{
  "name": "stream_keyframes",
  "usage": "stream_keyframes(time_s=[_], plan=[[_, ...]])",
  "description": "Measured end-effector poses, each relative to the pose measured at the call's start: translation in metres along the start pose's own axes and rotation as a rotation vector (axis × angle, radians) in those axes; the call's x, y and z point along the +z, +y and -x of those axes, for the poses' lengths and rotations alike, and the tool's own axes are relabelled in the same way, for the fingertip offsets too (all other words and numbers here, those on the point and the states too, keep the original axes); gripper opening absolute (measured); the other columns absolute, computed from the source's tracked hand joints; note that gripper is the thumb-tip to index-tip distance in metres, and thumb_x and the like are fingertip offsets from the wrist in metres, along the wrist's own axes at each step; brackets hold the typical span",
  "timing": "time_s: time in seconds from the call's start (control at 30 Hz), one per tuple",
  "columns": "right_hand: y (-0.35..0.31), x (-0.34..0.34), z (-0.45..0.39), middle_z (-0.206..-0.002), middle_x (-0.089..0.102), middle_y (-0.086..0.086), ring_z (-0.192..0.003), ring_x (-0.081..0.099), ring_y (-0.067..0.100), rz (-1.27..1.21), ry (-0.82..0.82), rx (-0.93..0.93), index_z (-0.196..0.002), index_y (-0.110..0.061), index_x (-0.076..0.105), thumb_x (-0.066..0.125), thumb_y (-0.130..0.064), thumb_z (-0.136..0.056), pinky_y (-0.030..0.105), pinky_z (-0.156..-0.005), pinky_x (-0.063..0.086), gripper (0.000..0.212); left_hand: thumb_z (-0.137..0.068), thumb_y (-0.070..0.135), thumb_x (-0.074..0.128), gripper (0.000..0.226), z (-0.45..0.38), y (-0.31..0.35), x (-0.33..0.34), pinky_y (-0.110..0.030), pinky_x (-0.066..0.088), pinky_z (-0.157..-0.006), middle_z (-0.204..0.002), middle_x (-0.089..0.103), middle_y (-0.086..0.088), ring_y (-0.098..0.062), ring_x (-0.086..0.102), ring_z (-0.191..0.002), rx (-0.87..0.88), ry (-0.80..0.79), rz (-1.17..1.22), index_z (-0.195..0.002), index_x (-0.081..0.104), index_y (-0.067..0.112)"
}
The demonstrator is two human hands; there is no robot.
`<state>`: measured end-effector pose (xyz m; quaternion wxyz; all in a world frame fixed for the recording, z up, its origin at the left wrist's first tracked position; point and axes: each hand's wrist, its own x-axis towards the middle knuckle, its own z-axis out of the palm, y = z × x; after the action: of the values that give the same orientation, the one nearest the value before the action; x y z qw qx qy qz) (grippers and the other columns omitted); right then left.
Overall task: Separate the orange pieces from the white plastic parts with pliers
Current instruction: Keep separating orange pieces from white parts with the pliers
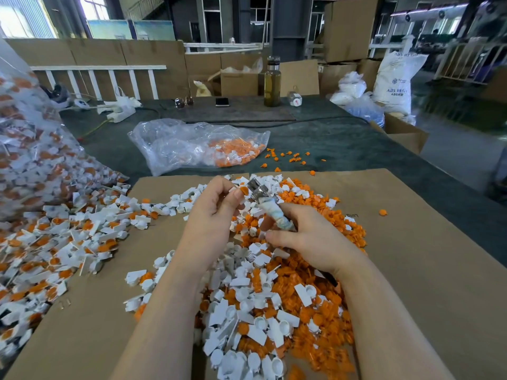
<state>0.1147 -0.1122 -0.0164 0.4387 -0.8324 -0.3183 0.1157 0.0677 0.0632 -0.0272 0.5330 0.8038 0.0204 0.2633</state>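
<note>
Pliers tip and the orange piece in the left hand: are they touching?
Touching. The head view shows the pliers with their metal tip right against the orange piece pinched in the left hand; the right hand grips the wrapped handles.

Bright, even daylight; windows at upper left of the frame are blown out, shadows on the cardboard sheet soft and faint. Wide-angle bend toward the frame edges, straight lines bowing. Centre sharp; far left bag and right edge smeared, background soft.
</note>
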Motion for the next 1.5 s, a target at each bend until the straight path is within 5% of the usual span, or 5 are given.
stream_keyframes(time_s=[0.77, 0.97, 1.13, 1.37, 1.5], plan=[[0.010, 0.017, -0.012, -0.080, 0.060, -0.001, -0.068, 0.056, 0.015, 0.207, 0.075, -0.026, -0.092, -0.021, 0.059, 0.058, -0.017, -0.089, 0.036, -0.059, 0.048, 0.005, -0.102, 0.025, 0.052, 0.021, -0.002, 0.000, -0.002, -0.021, 0.046, -0.070, -0.068, 0.058, 0.011, -0.009, 0.053, -0.069, -0.125, 0.017, 0.017, -0.084, 0.058, 0.016], [0.015, 0.016, -0.012, -0.085, 0.064, -0.003, -0.077, 0.058, 0.016, 0.274, 0.226, -0.005, -0.092, -0.019, 0.060, 0.060, -0.027, -0.088, 0.040, -0.068, 0.051, 0.008, -0.089, 0.027, 0.068, 0.017, -0.009, -0.009, -0.036, -0.019, 0.057, -0.060, -0.074, 0.075, 0.003, -0.003, 0.068, -0.062, -0.604, 0.492, 0.807, -0.097, 0.070, 0.012], [0.017, 0.014, -0.013, -0.076, 0.059, -0.006, -0.068, 0.054, 0.012, 0.299, 0.300, -0.033, -0.087, -0.022, 0.057, 0.060, -0.026, -0.089, 0.032, -0.056, 0.045, 0.005, -0.099, 0.017, 0.057, 0.017, -0.012, -0.026, -0.067, -0.020, 0.056, -0.053, -0.069, 0.075, -0.002, -0.004, 0.072, -0.063, -0.700, 0.839, 1.403, -0.113, 0.064, 0.011], [0.023, 0.014, -0.014, -0.072, 0.057, -0.008, -0.064, 0.053, 0.011, 0.375, 0.307, -0.008, -0.083, -0.024, 0.054, 0.060, -0.031, -0.089, 0.027, -0.051, 0.037, 0.011, -0.105, 0.012, 0.042, 0.029, -0.009, -0.037, -0.083, -0.028, 0.056, -0.046, -0.080, 0.076, -0.013, -0.014, 0.075, -0.070, -0.576, 1.068, 1.738, -0.128, 0.056, 0.001], [0.026, 0.014, -0.016, -0.072, 0.057, -0.009, -0.064, 0.053, 0.010, 0.405, 0.340, 0.026, -0.084, -0.025, 0.053, 0.058, -0.032, -0.090, 0.025, -0.050, 0.038, 0.011, -0.102, 0.012, 0.049, 0.025, -0.007, -0.036, -0.080, -0.023, 0.056, -0.051, -0.091, 0.076, -0.009, -0.010, 0.073, -0.074, -0.590, 0.957, 1.599, -0.125, 0.057, 0.004]])
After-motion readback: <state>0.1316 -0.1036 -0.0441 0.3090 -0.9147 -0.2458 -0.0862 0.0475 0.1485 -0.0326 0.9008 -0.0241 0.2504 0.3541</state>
